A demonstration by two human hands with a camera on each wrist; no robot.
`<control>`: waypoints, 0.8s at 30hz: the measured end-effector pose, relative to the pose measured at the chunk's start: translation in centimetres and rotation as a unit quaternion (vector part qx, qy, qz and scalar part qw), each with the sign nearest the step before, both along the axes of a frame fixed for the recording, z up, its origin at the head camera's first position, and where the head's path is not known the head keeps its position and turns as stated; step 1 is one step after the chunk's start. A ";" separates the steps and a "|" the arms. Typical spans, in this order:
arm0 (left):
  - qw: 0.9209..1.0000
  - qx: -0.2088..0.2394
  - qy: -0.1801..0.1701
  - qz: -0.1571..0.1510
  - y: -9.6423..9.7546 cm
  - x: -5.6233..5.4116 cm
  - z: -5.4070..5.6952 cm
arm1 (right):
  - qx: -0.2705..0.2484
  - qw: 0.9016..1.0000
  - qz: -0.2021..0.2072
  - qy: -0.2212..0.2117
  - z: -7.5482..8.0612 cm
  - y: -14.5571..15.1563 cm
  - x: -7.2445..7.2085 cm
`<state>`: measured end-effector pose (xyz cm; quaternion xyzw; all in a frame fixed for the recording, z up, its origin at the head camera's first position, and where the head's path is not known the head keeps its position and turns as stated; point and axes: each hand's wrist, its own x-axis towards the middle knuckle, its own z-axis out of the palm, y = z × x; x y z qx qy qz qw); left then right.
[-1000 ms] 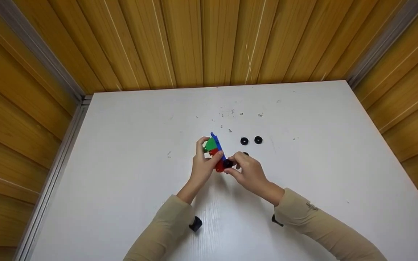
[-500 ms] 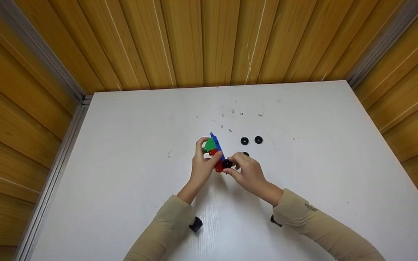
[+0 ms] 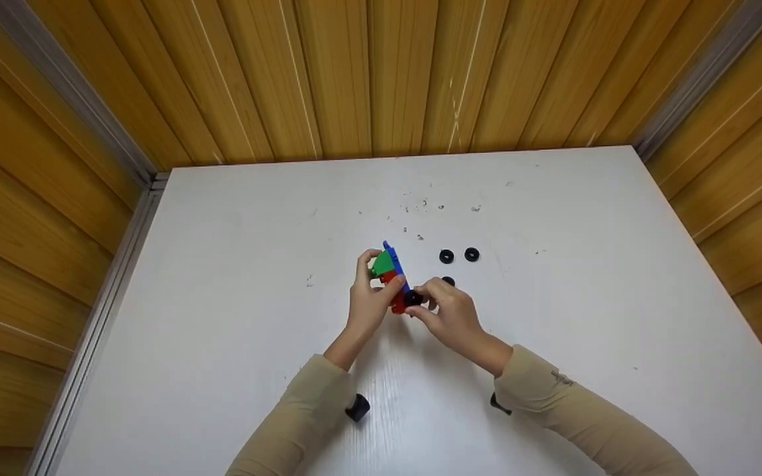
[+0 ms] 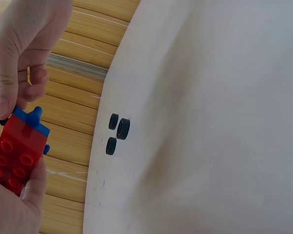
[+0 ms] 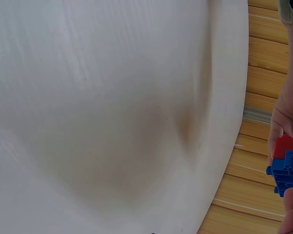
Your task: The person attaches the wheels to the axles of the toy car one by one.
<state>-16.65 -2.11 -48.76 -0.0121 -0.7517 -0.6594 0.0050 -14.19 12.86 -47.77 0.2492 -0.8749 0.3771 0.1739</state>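
In the head view my left hand (image 3: 369,301) grips a toy car built of bricks, with a green curved brick (image 3: 383,263), red studded bricks (image 4: 23,151) and a blue base (image 3: 395,261). The car is tilted above the table. My right hand (image 3: 450,312) pinches a small black wheel (image 3: 413,298) between thumb and fingers, against the car's near end. Blue axle pegs (image 5: 288,159) stick out from the base in the right wrist view. Whether the wheel sits on a peg is hidden by the fingers.
Three loose black wheels lie on the white table (image 3: 222,277): one wheel (image 3: 446,256) beside another wheel (image 3: 472,254), and a third wheel (image 4: 123,128) close beyond my right hand. Wood-panelled walls (image 3: 394,79) stand around the table.
The right hand and the black wheel have shifted very slightly left, toward the car. The left hand holds the car almost still.
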 end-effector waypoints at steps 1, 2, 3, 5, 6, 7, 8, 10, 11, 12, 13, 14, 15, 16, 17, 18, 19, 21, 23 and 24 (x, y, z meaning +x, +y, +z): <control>1.000 -0.001 -0.001 -0.001 0.0 0.0 0.0 | -0.002 1.000 0.000 0.002 0.0 0.0 0.0; 1.000 -0.002 -0.001 -0.001 0.0 0.0 0.0 | -0.004 1.000 0.000 0.004 0.0 0.0 0.0; 1.000 -0.004 -0.001 -0.001 0.0 0.0 0.0 | -0.005 1.000 0.001 0.005 -0.1 0.0 0.0; 1.000 -0.005 0.000 0.001 0.0 -0.1 0.0 | -0.007 1.000 0.002 0.004 -0.1 0.1 0.0; 1.000 -0.005 0.000 0.001 0.0 -0.1 -0.1 | -0.006 1.000 0.002 0.002 -0.1 0.1 0.0; 1.000 -0.006 0.000 0.003 0.0 -0.1 -0.1 | -0.006 1.000 0.002 0.001 -0.1 0.0 0.0; 1.000 -0.007 0.001 0.004 0.1 -0.1 -0.1 | -0.006 1.000 0.001 -0.002 -0.1 0.0 0.1; 1.000 -0.010 0.003 0.006 0.1 -0.1 -0.1 | -0.005 1.000 -0.001 -0.005 0.0 0.0 0.1; 1.000 -0.013 0.003 0.007 0.1 -0.1 -0.1 | -0.005 1.000 -0.002 -0.006 0.0 0.0 0.1; 1.000 -0.017 0.005 0.007 0.1 -0.1 -0.1 | -0.004 1.000 -0.004 -0.006 0.0 0.1 0.2; 1.000 -0.020 0.006 0.008 0.1 -0.1 -0.1 | -0.002 1.000 -0.005 -0.005 0.0 0.1 0.2; 1.000 -0.023 0.006 0.007 0.1 -0.1 -0.1 | 0.000 1.000 -0.007 -0.003 0.0 0.1 0.2; 1.000 -0.024 0.005 0.006 0.2 -0.2 -0.1 | 0.002 1.000 -0.009 -0.001 0.0 0.1 0.2; 1.000 -0.026 0.004 0.005 0.2 -0.2 -0.1 | 0.003 1.000 -0.010 0.002 0.0 0.1 0.2; 1.000 -0.026 0.003 0.004 0.2 -0.2 0.0 | 0.004 1.000 -0.012 0.005 0.0 0.1 0.2; 1.000 -0.027 0.003 0.002 0.2 -0.2 0.0 | 0.006 1.000 -0.013 0.009 0.0 0.1 0.2; 1.000 -0.026 0.001 0.001 0.2 -0.2 0.0 | 0.007 1.000 -0.014 0.012 0.0 0.1 0.2; 1.000 -0.026 -0.002 0.000 0.2 -0.2 0.0 | 0.010 1.000 -0.017 0.018 0.0 0.1 0.2; 1.000 -0.027 -0.005 0.000 0.1 -0.2 -0.1 | 0.015 1.000 -0.018 0.019 -0.1 0.1 0.2; 1.000 -0.027 -0.005 0.000 0.0 -0.1 -0.1 | 0.021 0.999 -0.019 0.019 -0.1 0.1 0.2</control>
